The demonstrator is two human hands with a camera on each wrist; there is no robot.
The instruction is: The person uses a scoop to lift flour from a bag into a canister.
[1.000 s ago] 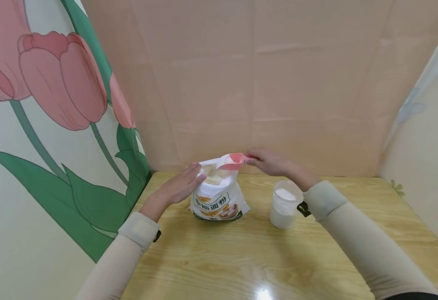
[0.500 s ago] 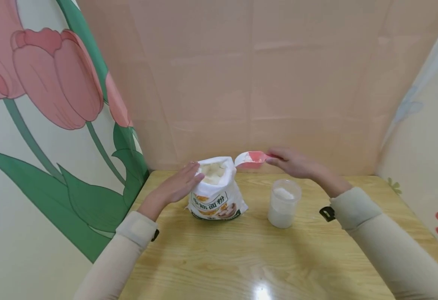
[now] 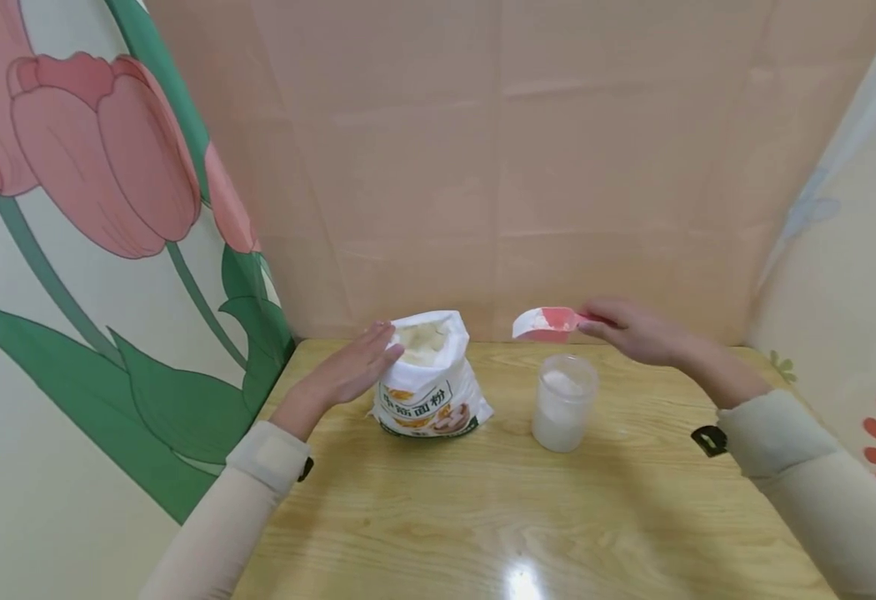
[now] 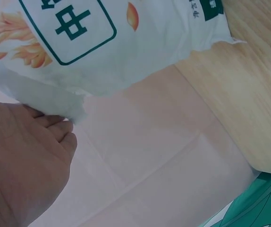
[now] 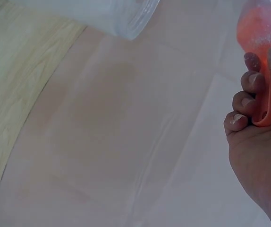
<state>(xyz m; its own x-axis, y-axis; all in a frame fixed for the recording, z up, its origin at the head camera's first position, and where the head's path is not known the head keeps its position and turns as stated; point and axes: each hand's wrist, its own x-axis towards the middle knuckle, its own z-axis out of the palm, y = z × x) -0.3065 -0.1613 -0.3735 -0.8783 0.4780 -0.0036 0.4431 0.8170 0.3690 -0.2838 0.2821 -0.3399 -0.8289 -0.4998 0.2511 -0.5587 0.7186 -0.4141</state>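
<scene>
My right hand grips the handle of a pink scoop loaded with white powder. The scoop is raised above and slightly behind a clear plastic jar partly filled with white powder. In the right wrist view, fingers curl around the pink handle, and powder clings to a fingertip. My left hand rests against the left of the rim of an open white flour bag, its fingers fairly straight. The left wrist view shows this hand touching the bag's edge; its fingertips are partly hidden.
Bag and jar stand apart on a light wooden table. Behind it hangs a pinkish-beige sheet. A wall with painted tulips rises at the left, and another decorated wall at the right.
The right hand has carried the scoop of powder rightward, from the bag's mouth to above the jar. The left hand has stayed at the bag's rim.
</scene>
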